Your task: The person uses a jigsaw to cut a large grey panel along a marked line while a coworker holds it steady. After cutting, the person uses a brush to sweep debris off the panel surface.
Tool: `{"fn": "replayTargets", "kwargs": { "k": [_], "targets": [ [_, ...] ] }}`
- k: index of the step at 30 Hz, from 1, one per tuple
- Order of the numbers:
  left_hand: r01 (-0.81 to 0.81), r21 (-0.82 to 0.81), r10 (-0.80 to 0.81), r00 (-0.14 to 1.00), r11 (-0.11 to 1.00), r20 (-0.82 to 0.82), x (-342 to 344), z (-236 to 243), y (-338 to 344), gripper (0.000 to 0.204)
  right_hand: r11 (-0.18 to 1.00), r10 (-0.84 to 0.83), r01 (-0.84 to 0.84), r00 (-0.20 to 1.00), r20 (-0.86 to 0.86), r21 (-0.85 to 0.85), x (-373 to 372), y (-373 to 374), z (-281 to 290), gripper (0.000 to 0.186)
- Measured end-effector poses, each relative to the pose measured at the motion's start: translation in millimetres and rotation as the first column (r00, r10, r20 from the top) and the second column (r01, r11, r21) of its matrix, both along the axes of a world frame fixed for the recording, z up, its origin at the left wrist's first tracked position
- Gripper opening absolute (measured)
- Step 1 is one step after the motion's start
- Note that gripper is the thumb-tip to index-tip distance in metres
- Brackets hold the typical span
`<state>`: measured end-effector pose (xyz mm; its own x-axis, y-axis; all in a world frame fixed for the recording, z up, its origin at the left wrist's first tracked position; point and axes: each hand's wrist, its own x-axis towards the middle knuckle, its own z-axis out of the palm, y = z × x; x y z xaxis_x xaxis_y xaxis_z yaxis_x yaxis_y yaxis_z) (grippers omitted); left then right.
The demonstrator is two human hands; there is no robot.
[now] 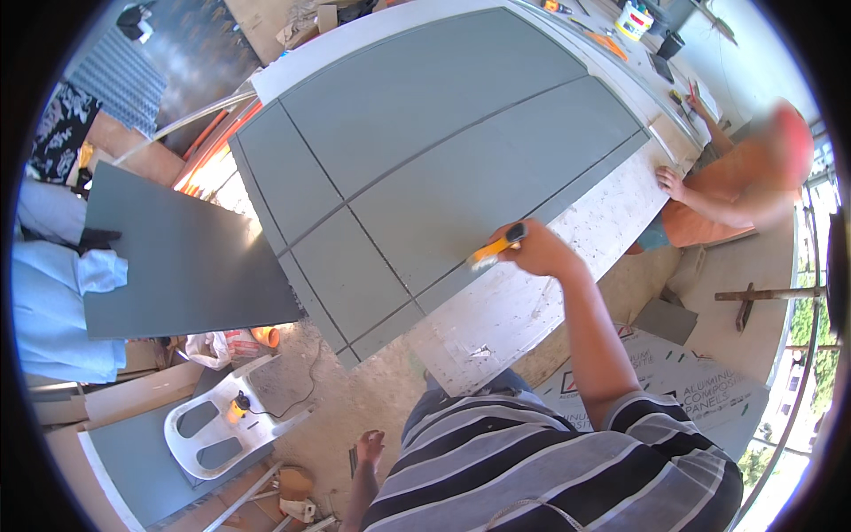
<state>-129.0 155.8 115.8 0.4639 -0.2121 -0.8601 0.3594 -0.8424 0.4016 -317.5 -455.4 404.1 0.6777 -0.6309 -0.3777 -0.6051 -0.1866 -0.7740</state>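
Observation:
My right hand (537, 249) is closed round a small yellow-and-black brush (487, 252) with pale bristles. The bristles are at a dark groove near the close edge of a large grey panel (496, 168). Several dark grooves run along and across this panel, which lies on a pale work table (470, 355). Low beside my body hangs my left hand (370, 446), away from the panel. Its fingers are loosely bent and apart, with nothing seen in them.
Across the table's right side, a person in orange (718, 199) rests a hand on it. A white bucket (633, 21) stands at the far right. To the left are a dark grey sheet (177, 266) and a white plastic chair (191, 434) bearing a yellow corded tool (238, 407).

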Motion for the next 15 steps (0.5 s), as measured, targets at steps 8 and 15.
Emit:
{"fn": "replayTargets", "kwargs": {
  "k": [8,15],
  "targets": [
    [-0.039,0.009,0.039,0.999,0.999,-0.001,41.2,-45.4,23.3,0.039,0.99,0.129,-0.139,0.955,0.267,0.02,78.1,60.9,16.0,0.031],
    [-0.095,-0.01,0.095,0.995,0.995,0.017,80.8,-44.1,1.8,0.041,0.958,0.28,-0.279,0.96,0.001,-0.071,98.8,83.8,-4.6,0.029]
  ]
}}
